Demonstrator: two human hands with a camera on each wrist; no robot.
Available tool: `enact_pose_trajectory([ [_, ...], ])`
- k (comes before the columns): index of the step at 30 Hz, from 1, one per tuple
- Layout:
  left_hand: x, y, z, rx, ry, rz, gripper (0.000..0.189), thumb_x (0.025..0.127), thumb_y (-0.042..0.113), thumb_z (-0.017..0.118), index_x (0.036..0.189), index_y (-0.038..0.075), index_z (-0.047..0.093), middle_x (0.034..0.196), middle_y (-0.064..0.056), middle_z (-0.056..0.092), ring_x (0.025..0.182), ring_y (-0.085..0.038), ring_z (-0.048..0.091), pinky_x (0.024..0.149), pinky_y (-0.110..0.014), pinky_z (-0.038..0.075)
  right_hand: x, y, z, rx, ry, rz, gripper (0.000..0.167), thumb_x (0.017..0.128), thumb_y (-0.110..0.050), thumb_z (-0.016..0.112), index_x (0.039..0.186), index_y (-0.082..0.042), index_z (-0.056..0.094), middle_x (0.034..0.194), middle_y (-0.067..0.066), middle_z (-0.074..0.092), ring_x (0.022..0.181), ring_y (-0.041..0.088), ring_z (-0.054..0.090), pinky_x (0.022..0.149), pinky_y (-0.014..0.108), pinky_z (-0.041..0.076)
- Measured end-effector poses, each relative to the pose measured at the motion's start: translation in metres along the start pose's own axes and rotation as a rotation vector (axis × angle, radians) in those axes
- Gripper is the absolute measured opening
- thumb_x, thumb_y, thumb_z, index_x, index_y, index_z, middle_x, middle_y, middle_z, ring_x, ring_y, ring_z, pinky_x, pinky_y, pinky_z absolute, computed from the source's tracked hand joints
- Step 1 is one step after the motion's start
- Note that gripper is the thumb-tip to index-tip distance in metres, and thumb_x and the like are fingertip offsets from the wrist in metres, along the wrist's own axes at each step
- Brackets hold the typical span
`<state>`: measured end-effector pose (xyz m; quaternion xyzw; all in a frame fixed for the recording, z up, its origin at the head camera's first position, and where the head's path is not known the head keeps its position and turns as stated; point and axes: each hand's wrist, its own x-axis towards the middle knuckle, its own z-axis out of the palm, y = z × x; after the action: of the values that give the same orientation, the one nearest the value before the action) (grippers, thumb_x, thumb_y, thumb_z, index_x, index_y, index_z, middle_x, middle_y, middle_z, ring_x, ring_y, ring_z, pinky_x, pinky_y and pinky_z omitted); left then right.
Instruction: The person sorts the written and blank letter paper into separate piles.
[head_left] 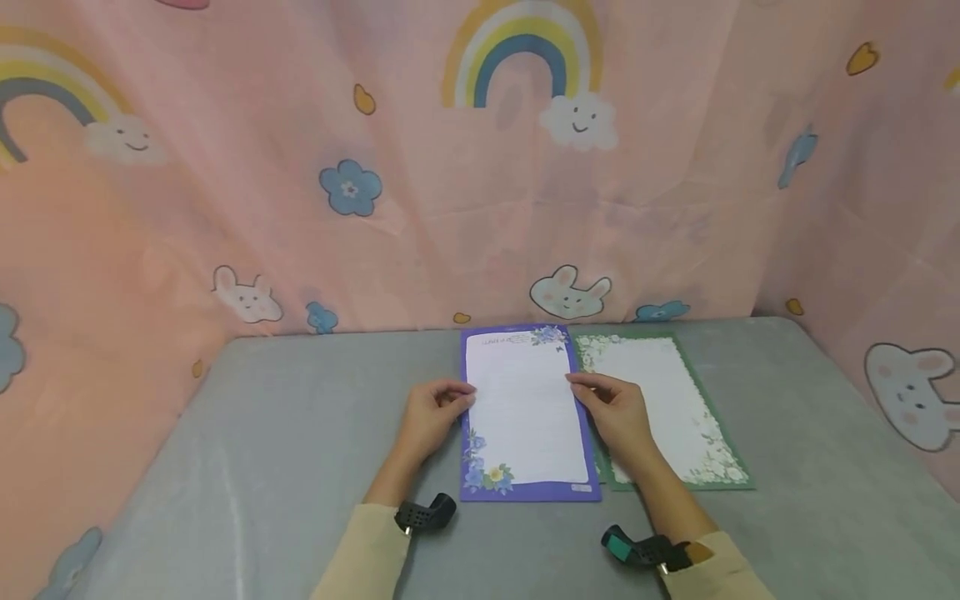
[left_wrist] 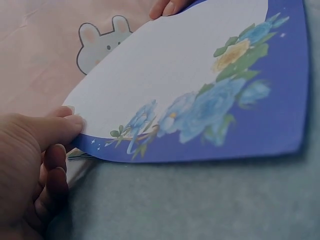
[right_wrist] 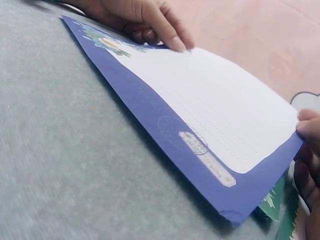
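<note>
Muted light, wrist views perhaps slightly soft.

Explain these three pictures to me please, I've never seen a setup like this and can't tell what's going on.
There is no machine here, just a person's two bare hands. The large picture comes from a camera worn on the head, looking forward and down. The other two come from cameras on the left and right wrists, so they look closely along each hand; the black devices at the wrists are probably those cameras.

On the grey surface lies a green-bordered sheet with white flowers. To its left is a purple-bordered sheet with blue flowers. The left hand pinches this purple one by its left edge, and the right hand pinches its right edge. Behind hangs a pink curtain printed with rainbows and rabbits.
</note>
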<state>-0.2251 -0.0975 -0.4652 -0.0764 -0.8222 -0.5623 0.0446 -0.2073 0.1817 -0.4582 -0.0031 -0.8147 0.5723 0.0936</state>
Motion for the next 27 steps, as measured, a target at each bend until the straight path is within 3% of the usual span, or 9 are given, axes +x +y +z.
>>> enact_pose_trajectory([
  [27,0.0002,0.0000,-0.0015,-0.006,0.000,-0.021,0.009,0.090,0.010,0.074,0.098,0.008,0.078,0.085,-0.009,0.073,0.068,-0.010,0.053,0.060,-0.018,0.043,-0.0008,-0.0009,0.0029,-0.057,0.003,0.052,0.024,0.099,-0.019,0.066,0.117,-0.007,0.075,0.128,0.010,0.072,0.093,0.003,0.057,0.077,0.014,0.047],
])
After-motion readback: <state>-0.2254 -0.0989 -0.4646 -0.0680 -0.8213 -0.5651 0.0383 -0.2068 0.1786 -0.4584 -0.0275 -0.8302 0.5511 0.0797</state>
